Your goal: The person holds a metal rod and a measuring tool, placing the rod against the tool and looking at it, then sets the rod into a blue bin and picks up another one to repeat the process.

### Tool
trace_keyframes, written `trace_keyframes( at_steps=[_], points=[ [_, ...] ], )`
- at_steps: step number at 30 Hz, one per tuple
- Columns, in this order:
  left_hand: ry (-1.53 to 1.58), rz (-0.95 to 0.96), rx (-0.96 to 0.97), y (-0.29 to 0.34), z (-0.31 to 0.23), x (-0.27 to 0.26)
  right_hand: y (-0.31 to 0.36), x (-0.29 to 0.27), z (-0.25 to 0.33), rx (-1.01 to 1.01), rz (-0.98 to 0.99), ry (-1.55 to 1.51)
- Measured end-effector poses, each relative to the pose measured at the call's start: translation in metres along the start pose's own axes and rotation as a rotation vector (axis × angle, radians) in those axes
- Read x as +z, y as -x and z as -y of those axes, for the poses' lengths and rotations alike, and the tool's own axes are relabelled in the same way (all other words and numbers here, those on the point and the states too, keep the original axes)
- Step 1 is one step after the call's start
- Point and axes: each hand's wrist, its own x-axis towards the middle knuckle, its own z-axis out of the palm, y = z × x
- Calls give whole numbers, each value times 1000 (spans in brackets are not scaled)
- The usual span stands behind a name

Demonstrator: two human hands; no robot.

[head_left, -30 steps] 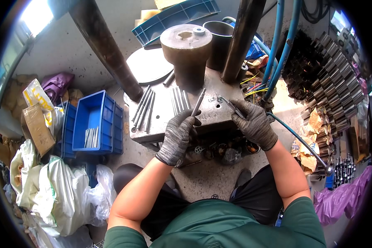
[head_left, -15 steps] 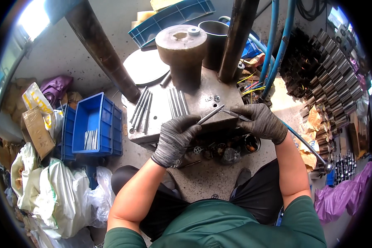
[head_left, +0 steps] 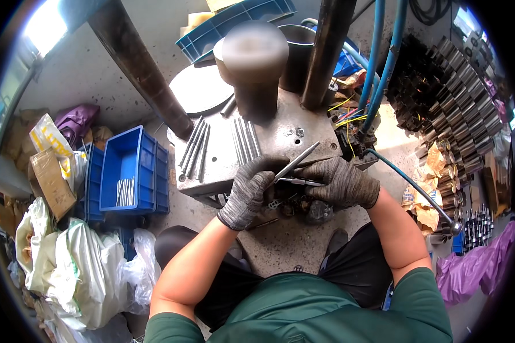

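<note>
My left hand (head_left: 247, 191), in a grey knit glove, is closed around a slim metal rod (head_left: 297, 160). The rod slants up to the right with its far end tapered. My right hand (head_left: 344, 182), gloved too, grips a thin silver metal tool (head_left: 300, 182) whose tip lies just under the rod, near the left fingers; its exact kind I cannot make out. Both hands are over the front edge of a metal work table (head_left: 212, 186). On its left half lie loose metal rods (head_left: 193, 150) and, nearer the middle, a second row of rods (head_left: 246, 141).
A thick steel column (head_left: 257, 103) rises behind the rods, its top covered by a blurred round shape (head_left: 254, 48). Dark posts (head_left: 146, 74) flank the table. Blue bins (head_left: 146, 194) stand left, one holding rods. Blue hoses (head_left: 390, 63) and stacked metal cylinders (head_left: 460, 108) are right.
My right hand has moved left and down, bringing the thin tool under the rod. The left hand's rod now points up more steeply. A blurred round shape has appeared over the column's top.
</note>
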Motion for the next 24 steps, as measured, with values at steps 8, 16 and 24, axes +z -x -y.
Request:
trace_keyframes(
  at_steps=[8, 16, 24],
  points=[
    [135, -32, -47, -2, -2, 1, -3, 1, 7, 102, 48, -66],
    [446, -62, -159, -4, -13, 6, -7, 9, -4, -118, -49, 25],
    [653, -5, -176, -12, 1, -13, -8, 27, -6, -53, -38, -231]
  ],
)
